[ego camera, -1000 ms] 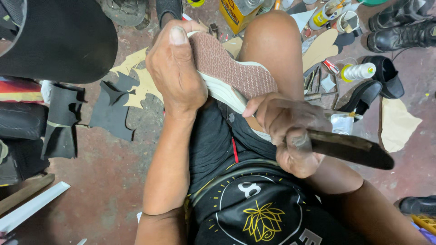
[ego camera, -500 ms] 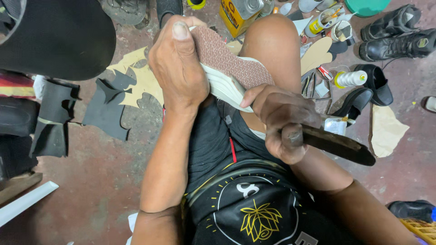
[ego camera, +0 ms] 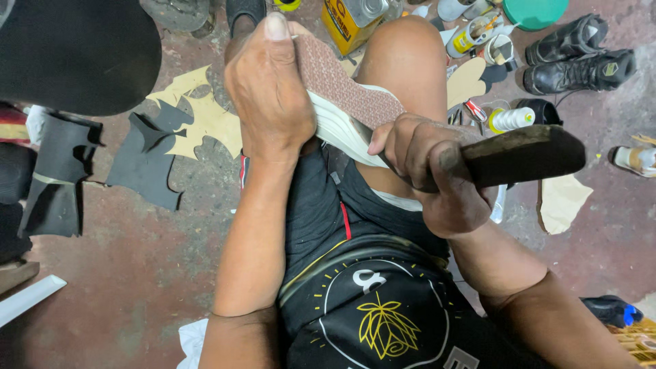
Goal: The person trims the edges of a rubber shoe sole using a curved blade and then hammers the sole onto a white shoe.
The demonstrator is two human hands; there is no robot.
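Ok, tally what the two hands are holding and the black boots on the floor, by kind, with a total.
Shoe sole, in left hand: 1
Dark-handled knife, in right hand: 1
Black boots: 2
Total: 4

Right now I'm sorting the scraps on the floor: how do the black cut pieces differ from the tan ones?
The black cut pieces are dark and lie further left; the tan cut pieces are pale cream and lie nearer the left hand. The black ones look larger and more blocky, the tan ones spikier. Both are flat sheets lying on the reddish floor.
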